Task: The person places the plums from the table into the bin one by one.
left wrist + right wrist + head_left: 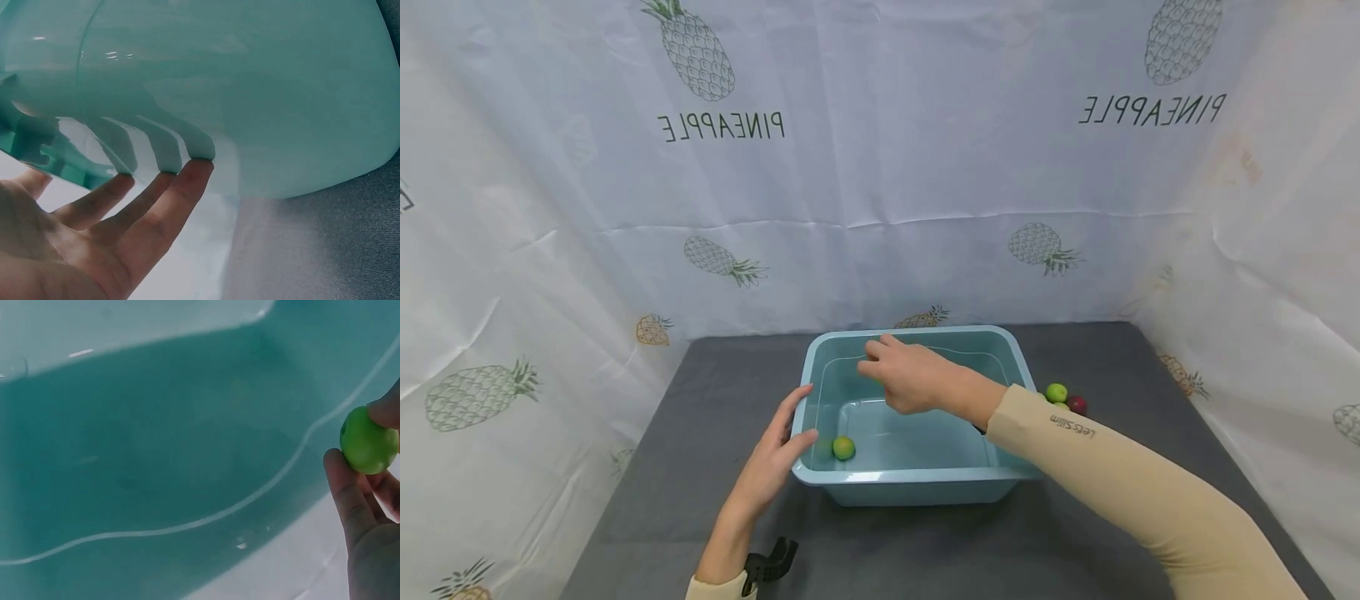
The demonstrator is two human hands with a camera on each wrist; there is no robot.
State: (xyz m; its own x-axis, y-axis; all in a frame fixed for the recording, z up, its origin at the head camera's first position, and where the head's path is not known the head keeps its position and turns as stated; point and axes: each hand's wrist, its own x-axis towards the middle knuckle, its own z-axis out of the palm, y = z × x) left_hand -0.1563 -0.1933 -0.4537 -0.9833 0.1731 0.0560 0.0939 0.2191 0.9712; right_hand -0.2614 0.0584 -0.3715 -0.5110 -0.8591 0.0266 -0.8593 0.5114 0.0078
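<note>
A light teal plastic basin (917,476) stands on the dark grey tabletop. Over its inside, my right hand (913,375) holds a small round green fruit (369,440), pinched between thumb and fingertips in the right wrist view. In the head view that hand mostly covers the fruit. My left hand (775,450) rests at the basin's left rim, thumb over the edge. Seen from the left wrist, its nearly straight fingers (165,215) touch the outer wall. Another small yellow-green fruit (843,447) lies on the basin floor, near the left front corner.
Right of the basin, partly behind my right sleeve (1120,467), sit a green fruit (1056,392), a dark red one (1077,405) and some yellowish-green ones. White pineapple-print cloth (880,167) hangs behind and along both sides of the grey tabletop (737,400).
</note>
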